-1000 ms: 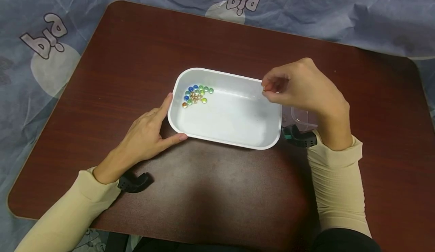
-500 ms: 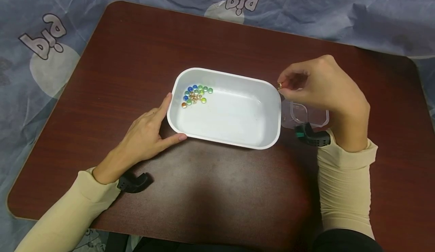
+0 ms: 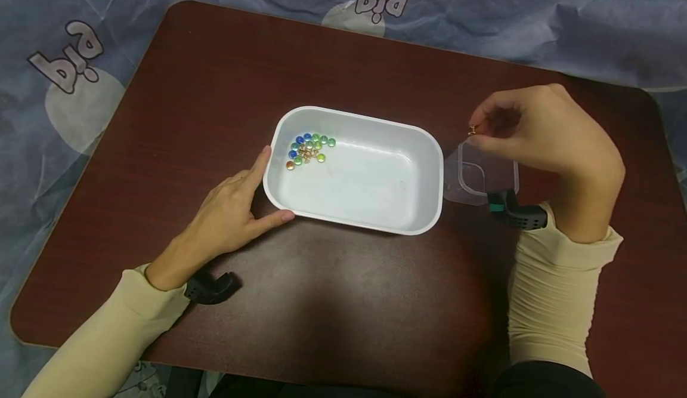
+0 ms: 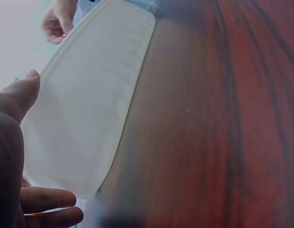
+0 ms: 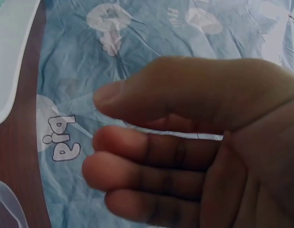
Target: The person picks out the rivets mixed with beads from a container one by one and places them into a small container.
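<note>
My right hand pinches a small gold spool-shaped piece between thumb and fingertips, above the far edge of a clear plastic box. In the right wrist view the right hand's thumb hides the piece. My left hand, fingers straight, touches the left end of a white tray; the thumb is at the near rim. In the left wrist view the left thumb lies along the tray's side. Inside the tray's left part are several glass beads around several gold pieces.
The box stands against the tray's right end on a dark brown table. Blue printed fabric lies beyond the table's far edge. A black wrist device overhangs the box's near side.
My right hand has moved right with the gold piece, from above the tray's right end to above the clear box. The left hand and the tray have stayed put.
</note>
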### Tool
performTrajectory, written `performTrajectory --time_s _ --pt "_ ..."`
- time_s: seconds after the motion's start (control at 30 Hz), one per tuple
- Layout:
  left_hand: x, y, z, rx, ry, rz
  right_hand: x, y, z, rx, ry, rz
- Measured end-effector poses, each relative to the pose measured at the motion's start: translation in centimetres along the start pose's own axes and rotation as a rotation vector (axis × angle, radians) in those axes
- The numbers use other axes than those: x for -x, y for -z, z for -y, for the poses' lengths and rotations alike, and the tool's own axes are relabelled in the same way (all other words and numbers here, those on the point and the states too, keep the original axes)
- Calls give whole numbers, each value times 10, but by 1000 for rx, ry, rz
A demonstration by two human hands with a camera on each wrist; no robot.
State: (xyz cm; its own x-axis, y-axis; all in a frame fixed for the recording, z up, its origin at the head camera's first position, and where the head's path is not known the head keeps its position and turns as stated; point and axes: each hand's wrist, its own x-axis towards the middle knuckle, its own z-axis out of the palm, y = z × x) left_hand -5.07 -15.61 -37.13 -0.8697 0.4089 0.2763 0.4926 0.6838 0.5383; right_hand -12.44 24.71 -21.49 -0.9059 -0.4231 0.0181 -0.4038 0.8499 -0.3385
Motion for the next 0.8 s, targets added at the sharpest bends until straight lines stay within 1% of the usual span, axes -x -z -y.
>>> performTrajectory --time_s 0.2,0.3,0.47,0.7,0.8 --pt "0 0 0 3 0 -4 4 6 -9 24 -14 7" --pt "0 0 0 4 5 3 7 10 -14 29 -58 22" --pt "0 1 0 -3 10 12 14 16 -23 27 -113 19" --pt "0 1 1 -1 7 11 20 24 -30 -35 -200 -3" --pt "0 0 1 2 6 12 22 26 -32 -35 -221 -11"
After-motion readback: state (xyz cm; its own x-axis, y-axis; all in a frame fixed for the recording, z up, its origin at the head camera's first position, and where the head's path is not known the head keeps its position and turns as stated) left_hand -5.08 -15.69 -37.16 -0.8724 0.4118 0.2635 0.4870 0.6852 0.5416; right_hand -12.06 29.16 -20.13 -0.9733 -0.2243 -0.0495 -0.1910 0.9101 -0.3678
